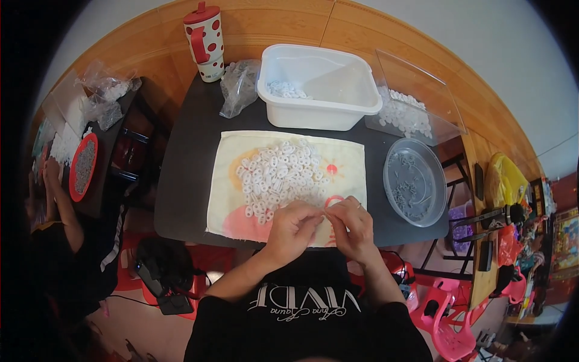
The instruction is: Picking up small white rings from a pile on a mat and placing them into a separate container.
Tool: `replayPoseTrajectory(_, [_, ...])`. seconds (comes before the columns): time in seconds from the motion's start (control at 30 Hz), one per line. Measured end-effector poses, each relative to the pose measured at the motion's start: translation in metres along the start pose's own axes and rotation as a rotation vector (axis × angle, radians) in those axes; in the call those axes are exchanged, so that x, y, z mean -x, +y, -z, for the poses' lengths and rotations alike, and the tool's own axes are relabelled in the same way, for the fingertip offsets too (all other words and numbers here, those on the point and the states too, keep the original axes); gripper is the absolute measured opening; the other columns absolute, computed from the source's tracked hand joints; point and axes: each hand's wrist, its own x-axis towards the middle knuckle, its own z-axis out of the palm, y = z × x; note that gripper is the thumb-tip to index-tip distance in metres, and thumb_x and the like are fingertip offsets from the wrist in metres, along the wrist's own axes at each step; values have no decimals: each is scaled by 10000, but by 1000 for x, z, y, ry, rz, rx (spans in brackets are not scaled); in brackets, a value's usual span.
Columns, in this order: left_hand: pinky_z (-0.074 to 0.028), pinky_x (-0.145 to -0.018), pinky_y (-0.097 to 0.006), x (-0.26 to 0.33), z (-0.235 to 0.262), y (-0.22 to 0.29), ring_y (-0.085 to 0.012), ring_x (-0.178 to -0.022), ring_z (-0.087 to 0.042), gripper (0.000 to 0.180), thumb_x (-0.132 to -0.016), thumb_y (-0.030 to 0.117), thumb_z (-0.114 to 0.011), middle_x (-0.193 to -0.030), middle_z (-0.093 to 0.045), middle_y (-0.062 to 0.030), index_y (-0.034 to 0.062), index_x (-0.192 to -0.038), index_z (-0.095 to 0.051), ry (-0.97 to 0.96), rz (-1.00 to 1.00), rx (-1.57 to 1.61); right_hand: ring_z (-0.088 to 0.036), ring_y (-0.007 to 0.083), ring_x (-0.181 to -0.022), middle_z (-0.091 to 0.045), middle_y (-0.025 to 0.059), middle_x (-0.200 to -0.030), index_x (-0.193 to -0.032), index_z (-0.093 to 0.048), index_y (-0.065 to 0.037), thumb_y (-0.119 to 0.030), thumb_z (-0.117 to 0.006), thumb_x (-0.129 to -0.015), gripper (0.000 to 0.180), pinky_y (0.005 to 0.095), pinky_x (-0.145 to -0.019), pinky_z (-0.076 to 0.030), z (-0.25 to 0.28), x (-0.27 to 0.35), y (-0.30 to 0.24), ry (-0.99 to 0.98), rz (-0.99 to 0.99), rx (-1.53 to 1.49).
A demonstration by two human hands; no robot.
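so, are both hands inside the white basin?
No, the left hand and right hand are close together over the near part of the cloth, with the white basin beyond the white pieces.

A dark-topped table [187, 184] stretches out in front of the left hand [294, 230] and right hand [351, 225]. Directly on it, beneath and ahead of both hands, lies a pale yellow patterned cloth [348, 154]. Straight beyond the hands, past the cloth, stands a white tub [313, 116]; to its left are a crumpled clear bag [240, 87] and a red-lidded spotted tumbler [212, 54]. Far off beyond the right hand sits a clear box [398, 128], and nearer, to that hand's right, a round clear tray [427, 164]
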Motion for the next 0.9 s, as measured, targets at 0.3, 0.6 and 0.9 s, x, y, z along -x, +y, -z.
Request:
replayPoseTrajectory(0.3, [-460,-552,-250,1,-1,-3,-112,-617,-606,109,-876,-121,-612,-805,-617,-61,-43,-920,-675,-1,54,94,-559,317,-661,-594,127,-771,-939,-620,5,156,-627,-700,283,386,-598,-456,-3,-3,-1,-35,71,-9])
replayPoseTrajectory(0.6, [-462,-565,-247,3,0,-3,-107,-639,-608,95,-875,-112,-624,-801,-628,-65,-44,-916,-677,14,43,101,-565,324,-691,-591,129,-778,-937,-616,5,162,-621,-722,266,394,-615,-461,-7,4,3,-51,41,-23])
replayPoseTrajectory(0.9, [-469,-597,-240,4,2,-6,-99,-668,-612,89,-893,-71,-651,-833,-655,-62,-37,-961,-697,10,110,192,-630,277,-808,-635,156,-916,-1090,-625,28,123,-619,-861,248,332,-706,-498,-5,11,3,-3,-200,-158])
